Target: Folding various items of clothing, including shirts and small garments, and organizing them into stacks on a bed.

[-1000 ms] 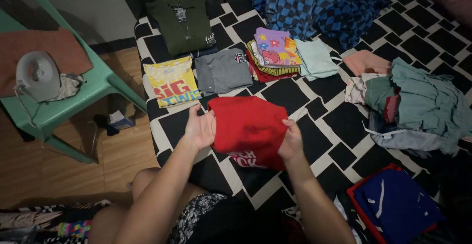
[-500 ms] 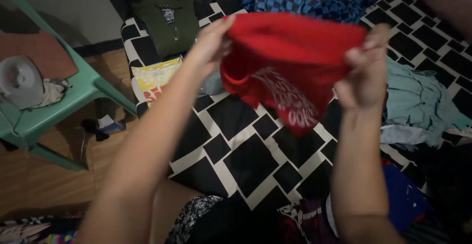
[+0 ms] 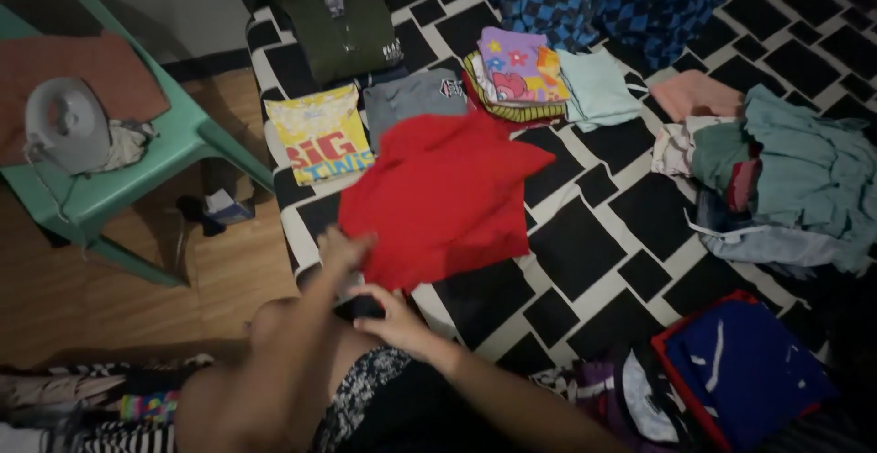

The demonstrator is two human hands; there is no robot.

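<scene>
Red shirt [image 3: 445, 199] lay spread mid-frame on the checkered bed [image 3: 585, 234]; left hand [image 3: 340, 250] and right hand [image 3: 395, 318] sat at its lower edge, fingers too blurry to tell.

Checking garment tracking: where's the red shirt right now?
Head view, centre: the red shirt lies spread on the black-and-white sheet, just below the grey shirt and right of the yellow shirt, its near edge by both hands.

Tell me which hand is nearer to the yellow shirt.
Left. The left hand is at the near-left corner of the red garment, below the folded yellow shirt. The right hand is lower, closer to the person's body and farther from it.
</scene>
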